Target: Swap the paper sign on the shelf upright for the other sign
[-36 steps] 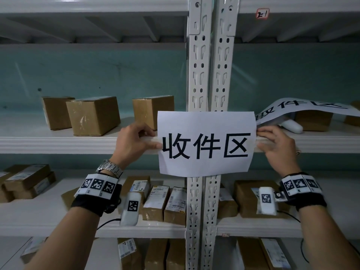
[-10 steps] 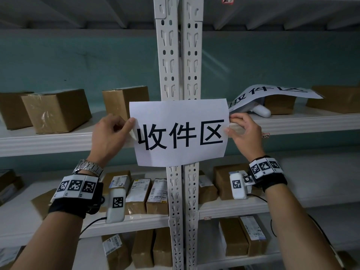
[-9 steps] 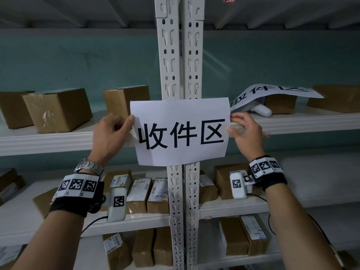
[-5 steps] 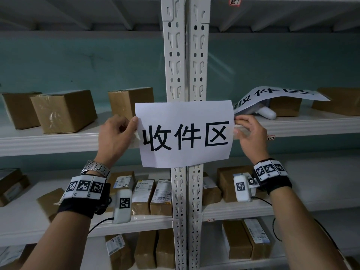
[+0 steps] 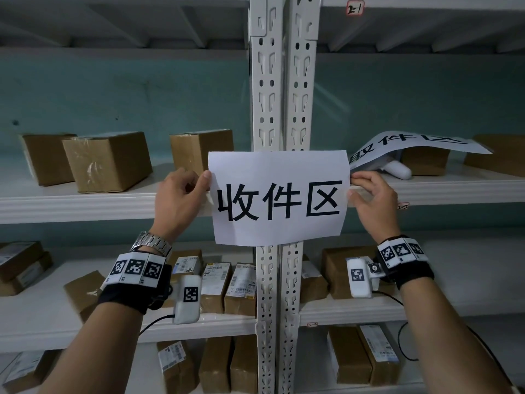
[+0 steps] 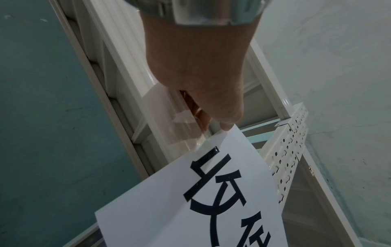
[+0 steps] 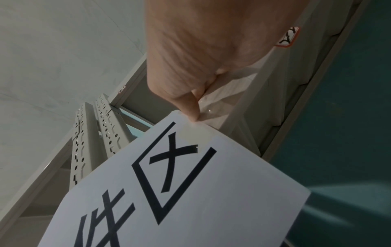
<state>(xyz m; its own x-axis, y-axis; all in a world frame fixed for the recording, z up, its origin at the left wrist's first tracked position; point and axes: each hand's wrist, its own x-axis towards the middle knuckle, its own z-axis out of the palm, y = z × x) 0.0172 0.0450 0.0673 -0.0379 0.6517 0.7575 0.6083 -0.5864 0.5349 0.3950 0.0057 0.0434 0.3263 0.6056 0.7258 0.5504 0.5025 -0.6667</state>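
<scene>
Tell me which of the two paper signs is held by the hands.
The flat sign in front of the upright, pinched at its edges by both hands. The other sign lies curled over things on the shelf to the right.

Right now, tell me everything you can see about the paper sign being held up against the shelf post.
The paper sign is a white landscape sheet, thin and slightly curling, printed with three large black characters, 收件区. It hangs upright and nearly level across the twin white perforated uprights, at the height of the shelf edge. The left hand pinches its left edge and the right hand its right edge. Clear tape shows at both upper corners, by the fingertips.
</scene>
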